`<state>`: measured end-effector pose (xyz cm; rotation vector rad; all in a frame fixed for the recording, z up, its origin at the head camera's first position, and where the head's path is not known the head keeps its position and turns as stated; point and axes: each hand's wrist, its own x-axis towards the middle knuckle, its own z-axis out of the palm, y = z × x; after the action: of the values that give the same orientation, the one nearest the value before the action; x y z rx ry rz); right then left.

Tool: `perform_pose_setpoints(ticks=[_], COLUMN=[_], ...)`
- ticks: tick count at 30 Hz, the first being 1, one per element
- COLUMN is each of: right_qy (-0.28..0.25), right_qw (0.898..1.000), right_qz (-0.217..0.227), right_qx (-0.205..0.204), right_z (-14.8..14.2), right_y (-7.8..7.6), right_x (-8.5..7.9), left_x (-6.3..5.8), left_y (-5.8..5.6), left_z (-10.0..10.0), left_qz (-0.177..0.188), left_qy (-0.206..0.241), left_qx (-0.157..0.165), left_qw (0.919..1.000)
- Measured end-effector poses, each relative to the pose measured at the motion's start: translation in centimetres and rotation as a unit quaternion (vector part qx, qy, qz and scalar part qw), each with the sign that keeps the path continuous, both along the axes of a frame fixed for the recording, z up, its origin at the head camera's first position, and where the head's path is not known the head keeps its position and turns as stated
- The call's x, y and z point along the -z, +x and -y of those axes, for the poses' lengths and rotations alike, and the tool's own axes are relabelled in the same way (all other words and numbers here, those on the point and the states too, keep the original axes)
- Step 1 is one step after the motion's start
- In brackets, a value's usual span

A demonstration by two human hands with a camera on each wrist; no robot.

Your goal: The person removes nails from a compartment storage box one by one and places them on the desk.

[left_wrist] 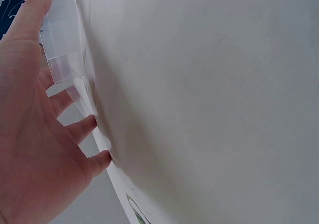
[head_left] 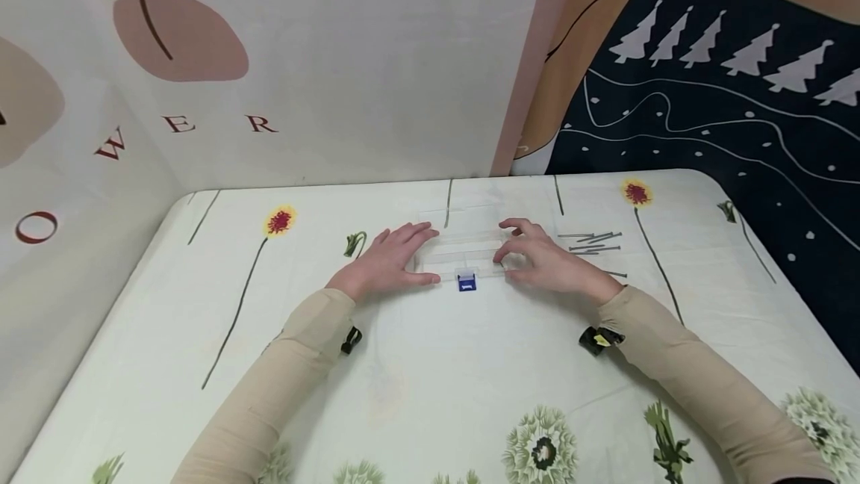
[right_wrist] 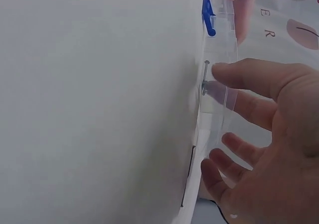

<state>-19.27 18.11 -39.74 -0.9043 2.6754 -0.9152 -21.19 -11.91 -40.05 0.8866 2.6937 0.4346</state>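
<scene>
A clear plastic compartment box (head_left: 463, 246) with a blue latch (head_left: 466, 281) at its front lies on the table, its lid spread open toward the back. My left hand (head_left: 393, 256) rests along the left side of the box, thumb at the front corner and fingers spread over the edge. At the right side is my right hand (head_left: 547, 256). In the right wrist view its index finger (right_wrist: 249, 109) reaches into the box, the tip seen through the plastic beside a metal nail (right_wrist: 206, 70). The thumb (right_wrist: 239, 73) stands apart at the front wall.
Several loose nails (head_left: 594, 245) lie on the table right of the box, partly behind the right hand. A flower-printed white cloth (head_left: 416, 387) covers the table. A printed white curtain (head_left: 376, 66) hangs behind it, and a dark patterned cloth (head_left: 725, 110) at the right.
</scene>
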Motion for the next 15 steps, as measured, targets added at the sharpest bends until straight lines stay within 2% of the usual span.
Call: perform_pose_setpoints(ticks=[6,15], right_qy=[0.050,0.046], right_qw=[0.997,0.996], right_qz=[-0.056,-0.076], right_qx=[-0.005,-0.028], right_z=[0.04,-0.08], right_y=[0.07,-0.15], right_x=[-0.12,0.12], left_x=[0.06,0.02], left_y=[0.03,0.02], left_z=[0.02,0.00], left_qz=[-0.001,0.001], left_qy=[0.003,0.003], left_qx=[0.000,-0.001], left_qw=[1.0000,1.0000])
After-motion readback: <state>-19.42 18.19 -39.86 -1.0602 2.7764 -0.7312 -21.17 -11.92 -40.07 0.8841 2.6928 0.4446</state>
